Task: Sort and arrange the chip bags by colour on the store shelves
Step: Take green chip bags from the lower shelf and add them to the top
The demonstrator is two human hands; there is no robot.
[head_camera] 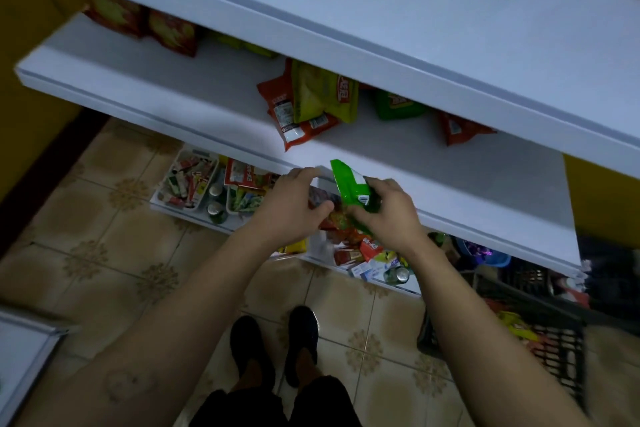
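The person is sorting, holding one bag in front of the white metal middle shelf (485, 184). The right hand (388, 215) is gripping a bright green crinkly foil chip bag (349, 184), its fingers (367, 218) clamped round the lower end. The bag is standing up just over the shelf's front lip. The left hand (294, 204) is hovering close beside it with its fingers curled. A red-orange packet (337, 222) is showing between the hands, but I cannot tell whether the left hand is gripping it. Further in, another green bag (398, 106) is lying near a yellow bag (318, 97) stacked on an orange-red one (294, 128). The next move is probably calling for a reach inward, to set the held bag beside that green one.
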